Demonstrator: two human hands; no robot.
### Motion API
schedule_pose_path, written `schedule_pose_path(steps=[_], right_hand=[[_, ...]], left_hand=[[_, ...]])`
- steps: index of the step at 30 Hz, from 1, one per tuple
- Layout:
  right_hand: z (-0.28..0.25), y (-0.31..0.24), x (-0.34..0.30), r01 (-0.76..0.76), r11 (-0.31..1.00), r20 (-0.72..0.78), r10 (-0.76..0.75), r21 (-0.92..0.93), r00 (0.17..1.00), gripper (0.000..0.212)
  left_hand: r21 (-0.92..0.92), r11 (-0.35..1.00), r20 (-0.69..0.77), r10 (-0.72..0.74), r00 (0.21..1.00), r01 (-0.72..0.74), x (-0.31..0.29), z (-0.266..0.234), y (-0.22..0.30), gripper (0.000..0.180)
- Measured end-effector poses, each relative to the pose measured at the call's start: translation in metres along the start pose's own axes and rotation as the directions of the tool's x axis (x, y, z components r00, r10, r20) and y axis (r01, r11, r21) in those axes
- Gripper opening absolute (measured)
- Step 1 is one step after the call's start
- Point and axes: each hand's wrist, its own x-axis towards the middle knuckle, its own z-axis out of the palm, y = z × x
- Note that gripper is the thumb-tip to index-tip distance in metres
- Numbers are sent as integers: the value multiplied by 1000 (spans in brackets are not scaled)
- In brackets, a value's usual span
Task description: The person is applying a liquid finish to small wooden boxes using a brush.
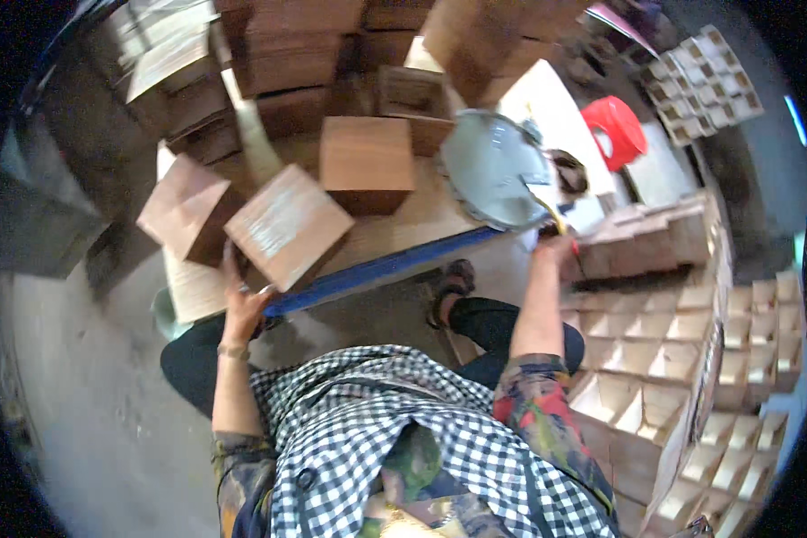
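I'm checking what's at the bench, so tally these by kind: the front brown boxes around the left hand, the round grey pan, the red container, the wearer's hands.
Front brown boxes: 3
Round grey pan: 1
Red container: 1
Hands, left hand and right hand: 2
Total: 7

Uneven light, widespread blur, black fisheye corners

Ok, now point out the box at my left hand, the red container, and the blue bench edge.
Box [291,222]: head view, middle of its upper face.
Red container [630,134]: head view, on its red body.
Blue bench edge [394,265]: head view, midway along the strip.
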Motion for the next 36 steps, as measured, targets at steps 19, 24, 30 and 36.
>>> schedule_pose_path(steps=[19, 24, 30, 36], right_hand=[[-69, -21, -97, -52, 998, 2, 52, -28, 999, 23], [-93, -35, -116, -41, 988, -15, 39, -150, 999, 37], [-52, -83, -158, -38, 989, 29, 43, -145, 999, 30], [6, -103, -197, -8, 996, 223, 28, -93, 974, 31]], left_hand=[[-443, 853, 95, -261, 961, 276, 9, -1, -18, 69], [-464, 829, 144, -276, 950, 311, 13, -11, 5, 48], [-617, 724, 112, -308, 945, 309, 8, -23, 54, 21], [-634, 716, 136, -268, 954, 292, 5, -15, 78, 20]])
